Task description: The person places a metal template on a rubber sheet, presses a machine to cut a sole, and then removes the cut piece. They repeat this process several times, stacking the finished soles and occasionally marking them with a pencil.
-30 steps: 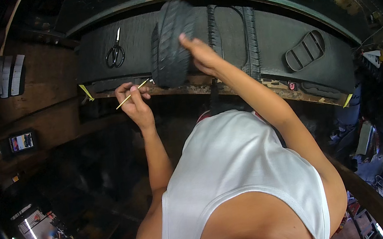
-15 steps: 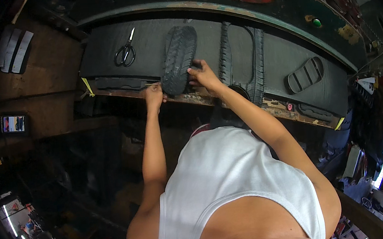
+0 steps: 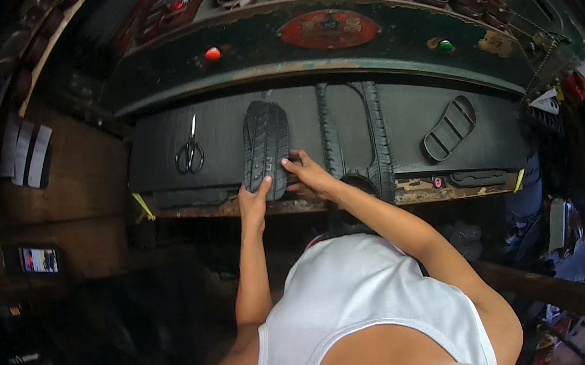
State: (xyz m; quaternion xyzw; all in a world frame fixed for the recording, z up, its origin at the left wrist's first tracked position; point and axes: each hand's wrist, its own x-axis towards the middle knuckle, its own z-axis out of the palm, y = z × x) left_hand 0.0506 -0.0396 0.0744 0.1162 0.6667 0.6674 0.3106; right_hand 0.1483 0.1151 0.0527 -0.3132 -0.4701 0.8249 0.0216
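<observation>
A black piece of tyre tread (image 3: 266,136), cut in the rounded shape of a shoe sole, lies lengthwise on the dark bench mat (image 3: 221,127), its near end at the front edge. My left hand (image 3: 253,200) grips that near end at its left corner, thumb on the grooved face and fingers hidden beneath. From the right, my right hand (image 3: 307,175) holds the long edge, thumb on top and other fingers partly out of sight. Left of the tread piece are black-handled scissors (image 3: 190,156), blades pointing away. To the right sits a strip of tyre (image 3: 379,133) with a large cut-out.
A sole-shaped frame with crossbars (image 3: 449,128) lies on the bench's right part. Behind stands a green machine panel (image 3: 249,54) with a red button (image 3: 212,54) and a green button (image 3: 445,45). A lit phone (image 3: 39,259) is at the left, below pale strips (image 3: 35,155).
My left hand has moved from beside the tread piece onto its near end, thumb now on top. My right hand still holds the right edge. The whole view has tilted and shifted.
</observation>
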